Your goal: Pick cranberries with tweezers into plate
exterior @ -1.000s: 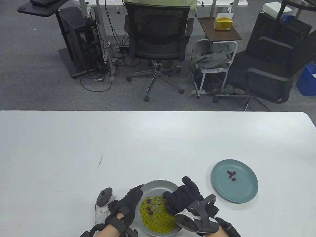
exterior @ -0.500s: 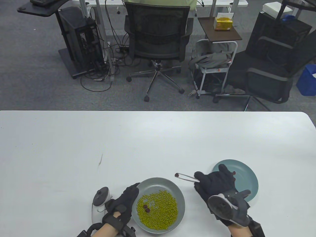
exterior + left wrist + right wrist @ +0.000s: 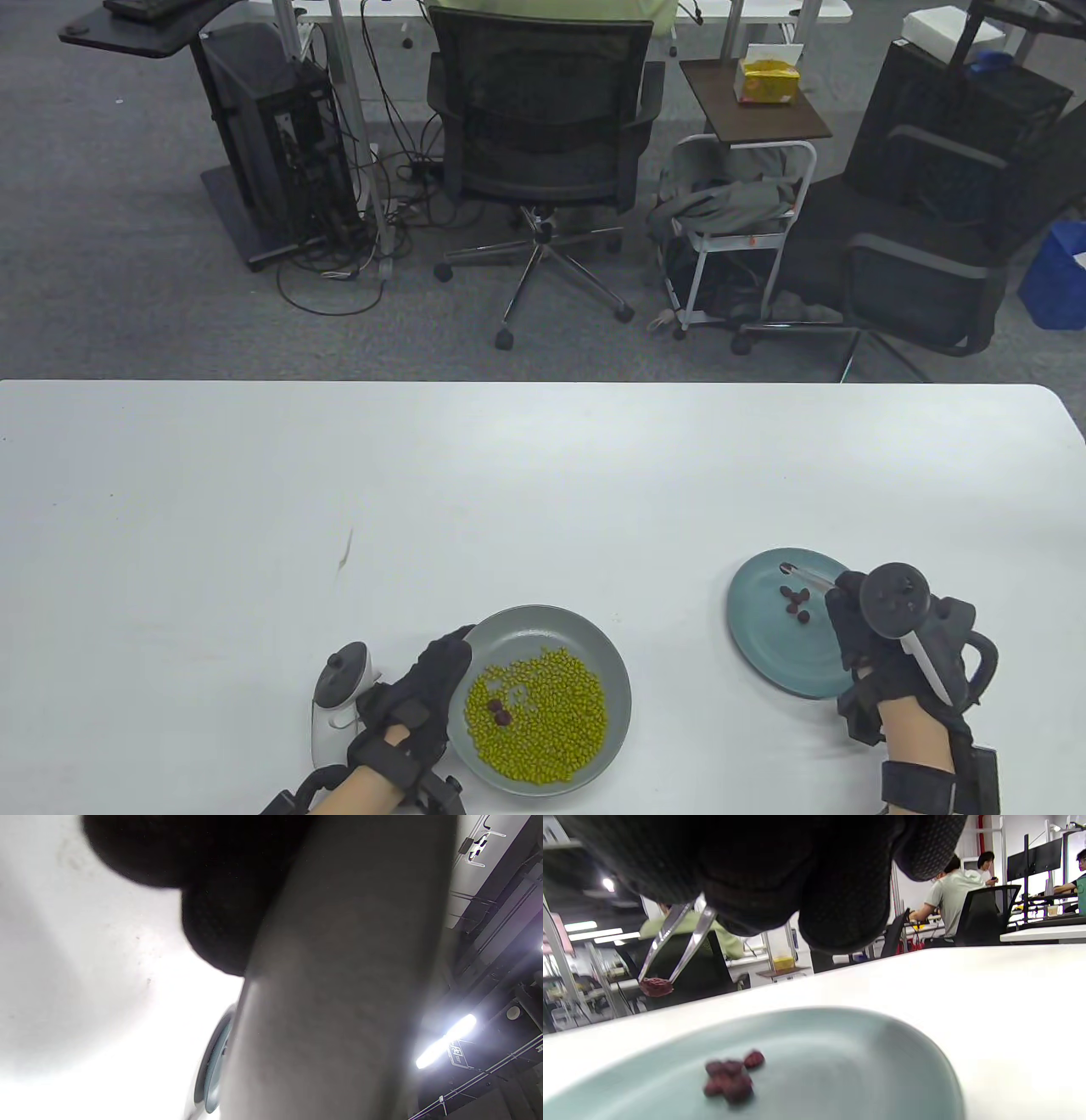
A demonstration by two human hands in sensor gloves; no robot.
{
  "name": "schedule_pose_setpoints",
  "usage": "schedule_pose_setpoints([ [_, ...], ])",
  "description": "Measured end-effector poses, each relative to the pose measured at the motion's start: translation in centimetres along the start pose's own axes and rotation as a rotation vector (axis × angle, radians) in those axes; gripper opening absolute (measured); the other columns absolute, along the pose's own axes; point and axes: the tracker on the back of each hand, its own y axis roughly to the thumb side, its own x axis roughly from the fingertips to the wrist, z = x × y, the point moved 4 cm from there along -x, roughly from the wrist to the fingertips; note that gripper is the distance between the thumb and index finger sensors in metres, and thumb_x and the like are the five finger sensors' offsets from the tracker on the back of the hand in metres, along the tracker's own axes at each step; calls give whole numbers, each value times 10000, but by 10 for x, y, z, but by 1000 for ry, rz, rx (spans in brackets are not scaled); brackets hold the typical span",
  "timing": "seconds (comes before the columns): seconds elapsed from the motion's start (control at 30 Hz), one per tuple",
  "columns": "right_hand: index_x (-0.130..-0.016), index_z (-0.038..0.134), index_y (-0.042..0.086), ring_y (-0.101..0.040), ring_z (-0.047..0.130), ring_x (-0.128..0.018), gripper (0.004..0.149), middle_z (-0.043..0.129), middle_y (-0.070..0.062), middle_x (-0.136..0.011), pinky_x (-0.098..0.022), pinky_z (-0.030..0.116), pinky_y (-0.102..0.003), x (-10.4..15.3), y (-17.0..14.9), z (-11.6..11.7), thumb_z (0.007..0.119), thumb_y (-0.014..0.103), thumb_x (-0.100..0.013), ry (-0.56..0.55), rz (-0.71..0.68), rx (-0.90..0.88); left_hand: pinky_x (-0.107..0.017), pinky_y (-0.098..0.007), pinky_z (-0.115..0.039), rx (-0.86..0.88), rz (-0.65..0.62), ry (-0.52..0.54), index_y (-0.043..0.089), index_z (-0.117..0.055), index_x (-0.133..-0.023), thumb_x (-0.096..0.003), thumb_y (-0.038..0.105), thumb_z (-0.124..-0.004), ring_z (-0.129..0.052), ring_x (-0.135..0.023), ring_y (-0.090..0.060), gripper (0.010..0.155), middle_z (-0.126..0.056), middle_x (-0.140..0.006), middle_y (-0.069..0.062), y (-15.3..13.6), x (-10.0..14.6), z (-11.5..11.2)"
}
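My right hand [image 3: 857,624] holds metal tweezers [image 3: 806,576] over the teal plate [image 3: 764,645]. In the right wrist view the tweezers [image 3: 678,938] pinch one dark red cranberry [image 3: 656,987] above the plate [image 3: 840,1069], where a few cranberries [image 3: 729,1077] lie in a cluster [image 3: 795,599]. My left hand [image 3: 424,688] grips the left rim of the grey plate [image 3: 543,624], which holds many green peas [image 3: 543,713] and two cranberries [image 3: 497,711]. The left wrist view is filled by the blurred grey plate underside [image 3: 339,984] and a dark fingertip.
The white table [image 3: 424,484] stretches wide beyond both plates, with a small dark mark [image 3: 345,550] at left. Beyond the far edge stand office chairs [image 3: 543,153], a computer tower [image 3: 280,144] and a small cart [image 3: 738,229].
My right hand lifted a cranberry from the grey plate with the tweezers and carried it right, over the teal plate. My left hand stayed on the grey plate's rim.
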Motion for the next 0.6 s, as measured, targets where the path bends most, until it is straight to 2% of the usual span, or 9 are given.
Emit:
schedule_pose_setpoints([
  [0.1, -739, 872, 297, -124, 934, -577, 472, 922, 167, -491, -724, 548, -492, -4, -1, 8, 765, 525, -341, 60, 4, 17, -215, -342, -903, 3, -6, 2, 230, -466, -1027, -543, 543, -608, -1085, -360, -225, 594, -782, -875, -33, 2, 1, 1],
  [0.4, -739, 870, 302, -121, 936, -575, 478, 922, 172, -488, -719, 555, -488, -6, 9, 26, 757, 538, -339, 98, 16, 110, -216, -342, -903, 0, -2, -6, 229, -467, -1027, -543, 542, -608, -1084, -361, -225, 594, -781, -875, -34, 2, 1, -1],
  [0.6, -751, 855, 312, -118, 932, -574, 486, 914, 175, -489, -721, 554, -484, -2, 7, 11, 755, 550, -339, 15, 34, 42, -217, -342, -903, -1, -3, -6, 229, -466, -1027, -543, 542, -607, -1084, -362, -225, 594, -780, -876, -33, 1, 0, -1],
])
